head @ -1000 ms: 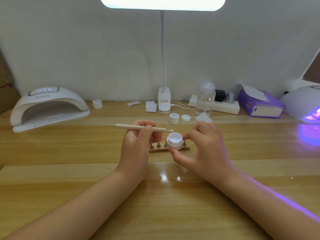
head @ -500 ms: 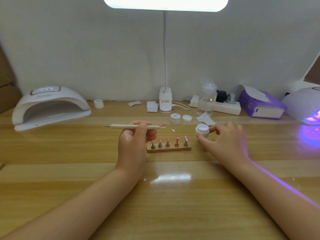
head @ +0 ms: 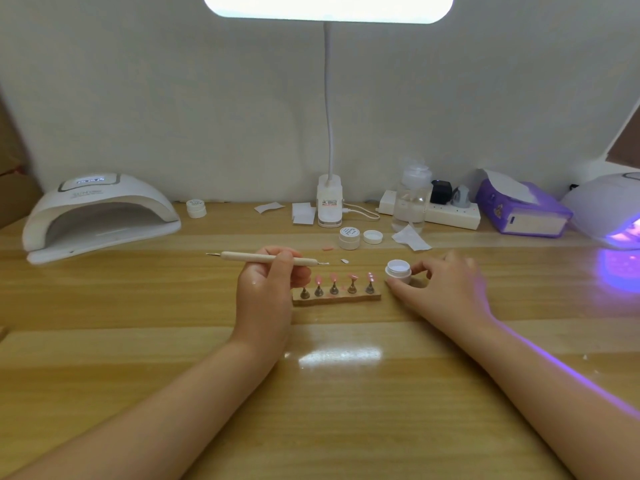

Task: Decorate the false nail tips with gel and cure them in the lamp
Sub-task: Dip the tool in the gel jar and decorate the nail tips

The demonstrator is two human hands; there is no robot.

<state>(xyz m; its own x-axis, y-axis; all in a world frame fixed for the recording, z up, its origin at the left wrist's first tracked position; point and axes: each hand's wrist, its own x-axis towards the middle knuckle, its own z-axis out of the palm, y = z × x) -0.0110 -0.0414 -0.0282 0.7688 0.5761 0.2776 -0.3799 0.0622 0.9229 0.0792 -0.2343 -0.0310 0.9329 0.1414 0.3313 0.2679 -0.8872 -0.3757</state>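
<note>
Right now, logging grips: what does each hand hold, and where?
Left hand grips the wooden tool around mid-shaft. Right hand holds the open jar by its sides.

bright desk lamp (head: 327,6) overhead, glare on table (head: 339,356)

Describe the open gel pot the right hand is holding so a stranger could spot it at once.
Start at the wooden nail stand in the middle of the table. Just off its right end sits the open gel pot, gripped by the right hand. Unlike the lidded pot farther back, it has no lid.
</note>
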